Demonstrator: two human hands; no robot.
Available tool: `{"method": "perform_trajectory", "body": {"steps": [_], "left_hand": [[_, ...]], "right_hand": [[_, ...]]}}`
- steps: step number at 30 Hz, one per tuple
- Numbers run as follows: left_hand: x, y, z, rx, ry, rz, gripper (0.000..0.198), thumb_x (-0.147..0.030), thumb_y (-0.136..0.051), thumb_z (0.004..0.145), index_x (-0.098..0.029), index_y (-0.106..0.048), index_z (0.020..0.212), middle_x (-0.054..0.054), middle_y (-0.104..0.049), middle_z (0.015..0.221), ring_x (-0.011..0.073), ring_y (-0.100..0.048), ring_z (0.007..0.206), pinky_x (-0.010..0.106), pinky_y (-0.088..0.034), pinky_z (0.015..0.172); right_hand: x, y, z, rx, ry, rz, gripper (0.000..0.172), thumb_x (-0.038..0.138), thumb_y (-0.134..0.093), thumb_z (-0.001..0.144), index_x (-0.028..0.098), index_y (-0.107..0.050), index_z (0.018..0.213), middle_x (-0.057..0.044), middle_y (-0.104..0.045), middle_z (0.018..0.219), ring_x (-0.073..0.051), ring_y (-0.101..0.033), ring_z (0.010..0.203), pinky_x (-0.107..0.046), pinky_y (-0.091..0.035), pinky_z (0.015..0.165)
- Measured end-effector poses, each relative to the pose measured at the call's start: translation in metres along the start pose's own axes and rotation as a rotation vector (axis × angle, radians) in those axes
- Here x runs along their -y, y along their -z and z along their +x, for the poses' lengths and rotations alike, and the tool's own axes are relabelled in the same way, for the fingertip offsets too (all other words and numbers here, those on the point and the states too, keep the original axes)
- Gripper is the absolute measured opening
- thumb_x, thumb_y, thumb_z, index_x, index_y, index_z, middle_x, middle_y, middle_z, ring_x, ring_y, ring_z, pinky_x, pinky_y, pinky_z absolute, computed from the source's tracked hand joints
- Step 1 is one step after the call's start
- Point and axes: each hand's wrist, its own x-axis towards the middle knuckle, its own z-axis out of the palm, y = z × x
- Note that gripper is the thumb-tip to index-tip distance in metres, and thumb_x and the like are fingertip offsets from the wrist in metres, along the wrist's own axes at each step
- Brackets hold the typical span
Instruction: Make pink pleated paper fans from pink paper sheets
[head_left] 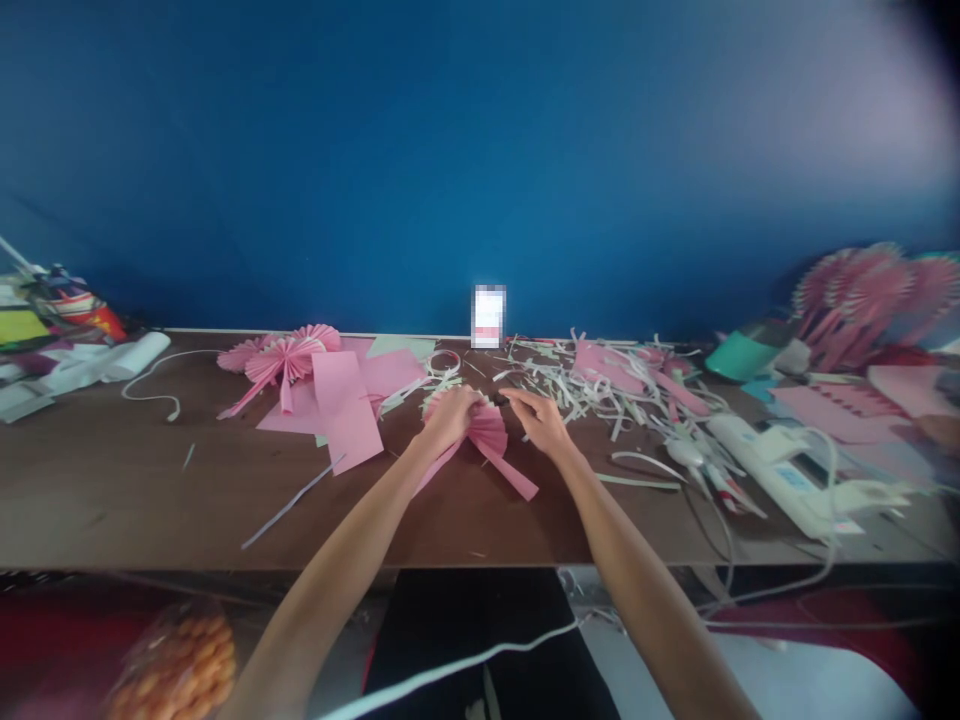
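Observation:
A pleated pink paper fan (pixel 489 430) with two pink tails lies on the brown table in front of me. My left hand (pixel 452 412) is closed on its left part, covering some of the folds. Just right of the fan, my right hand (pixel 537 416) has its fingers stretched out toward the fan's upper edge; nothing can be made out in it. Finished pink rosettes (pixel 289 362) and flat pink sheets (pixel 346 410) lie to the left. Thin white and green paper strips (pixel 551 385) are scattered behind and to the right of my hands.
A blurred phone-like screen (pixel 489 316) stands against the blue wall. On the right are a white power strip (pixel 780 475) with cables, a teal roll (pixel 742 352) and a cluster of pink rosettes (pixel 862 295). White paper rolls (pixel 112 365) lie far left. An orange-filled bag (pixel 180 665) sits below the table.

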Motion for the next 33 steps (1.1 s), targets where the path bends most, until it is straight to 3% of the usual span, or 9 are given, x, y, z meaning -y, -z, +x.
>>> {"method": "perform_trajectory", "body": {"steps": [5,13,21,24,29,33], "left_hand": [[-0.01,0.017,0.001,-0.019,-0.076,-0.005,0.025,-0.034,-0.053,0.089,-0.02,-0.067,0.105,0.008,-0.065,0.105,0.0201,-0.058,0.097,0.031,-0.043,0.085],[-0.018,0.025,0.0,-0.029,0.017,-0.129,0.036,-0.05,-0.058,0.084,-0.016,-0.07,0.091,0.007,-0.069,0.089,0.0183,-0.06,0.08,0.029,-0.044,0.074],[-0.017,0.036,-0.003,0.084,0.094,-0.407,0.042,-0.049,-0.064,0.079,-0.015,-0.066,0.104,0.01,-0.067,0.103,0.0194,-0.062,0.089,0.029,-0.047,0.076],[-0.013,0.035,-0.004,0.102,0.124,-0.5,0.041,-0.047,-0.065,0.079,-0.013,-0.064,0.102,0.01,-0.066,0.098,0.0172,-0.061,0.083,0.028,-0.046,0.071],[-0.006,0.035,-0.004,0.046,0.146,-0.563,0.038,-0.041,-0.067,0.079,-0.014,-0.056,0.104,0.008,-0.065,0.092,0.0162,-0.062,0.082,0.028,-0.047,0.072],[-0.006,0.036,-0.006,0.079,0.107,-0.511,0.038,-0.04,-0.066,0.081,-0.016,-0.054,0.108,0.008,-0.067,0.092,0.0178,-0.063,0.086,0.029,-0.048,0.075]], "right_hand": [[0.013,0.002,0.001,0.086,0.034,-0.013,0.032,0.023,-0.043,0.092,0.024,-0.063,0.117,-0.004,-0.07,0.11,-0.02,-0.065,0.1,-0.03,-0.047,0.086],[0.033,-0.002,0.002,0.123,0.028,-0.113,0.025,0.026,-0.044,0.093,0.022,-0.054,0.116,-0.001,-0.071,0.081,-0.019,-0.066,0.075,-0.024,-0.043,0.068],[0.037,-0.002,0.004,0.15,0.059,-0.142,0.029,0.026,-0.042,0.094,0.022,-0.051,0.122,-0.003,-0.072,0.09,-0.019,-0.066,0.079,-0.024,-0.042,0.069],[0.038,-0.004,0.004,0.166,0.087,-0.2,0.03,0.026,-0.043,0.094,0.023,-0.054,0.121,-0.003,-0.072,0.089,-0.019,-0.066,0.077,-0.025,-0.042,0.069],[0.039,-0.007,0.005,0.146,0.115,-0.237,0.034,0.026,-0.042,0.094,0.026,-0.054,0.126,-0.003,-0.072,0.094,-0.019,-0.066,0.077,-0.025,-0.042,0.071],[0.04,-0.007,0.006,0.162,0.105,-0.225,0.04,0.025,-0.044,0.093,0.025,-0.05,0.132,-0.003,-0.072,0.091,-0.018,-0.065,0.073,-0.024,-0.041,0.068]]}}
